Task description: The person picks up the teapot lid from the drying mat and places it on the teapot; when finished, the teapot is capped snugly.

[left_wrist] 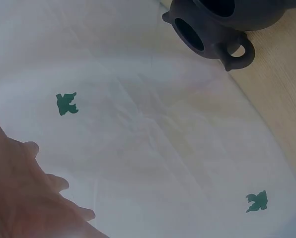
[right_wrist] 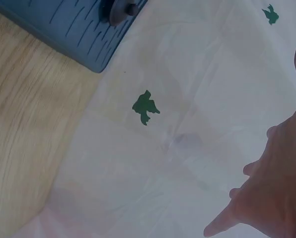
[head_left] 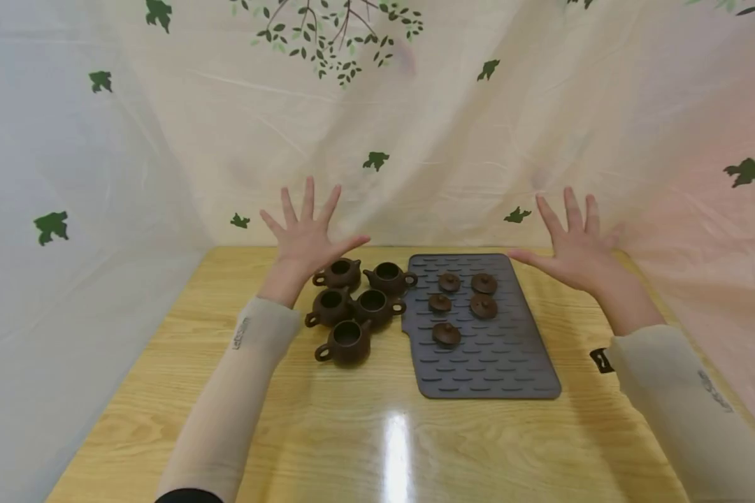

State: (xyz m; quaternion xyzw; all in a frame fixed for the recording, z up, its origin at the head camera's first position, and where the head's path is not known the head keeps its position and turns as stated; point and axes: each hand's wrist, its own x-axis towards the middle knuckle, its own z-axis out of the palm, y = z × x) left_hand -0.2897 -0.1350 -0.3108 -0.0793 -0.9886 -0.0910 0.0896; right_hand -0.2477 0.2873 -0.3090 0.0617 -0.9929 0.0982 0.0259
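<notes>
Just below centre of the head view, teapots: five, dark brown and lidless, were grouped closely, mouths upward, on the wooden table.
Lids: five, knobs upward, were spaced apart on the grey ridged mat, right of centre.
Left hand: raised left of centre, fingers spread wide; nothing was held.
Right hand: raised at the right, past the mat's edge, fingers spread wide; nothing was held.
Teapot handles and spouts: crowded, some pointed at neighbouring pots; in judgement, each pot was best lifted straight up, singly, so that knocks might be avoided.
Frontmost teapot: placed lowest in the group; judged the easiest to be reached cleanly.
Lid knobs: small; a fingertip pinch, with the lid kept level, was judged safest.
Mat ridges: low; lids were judged better raised than dragged.
</notes>
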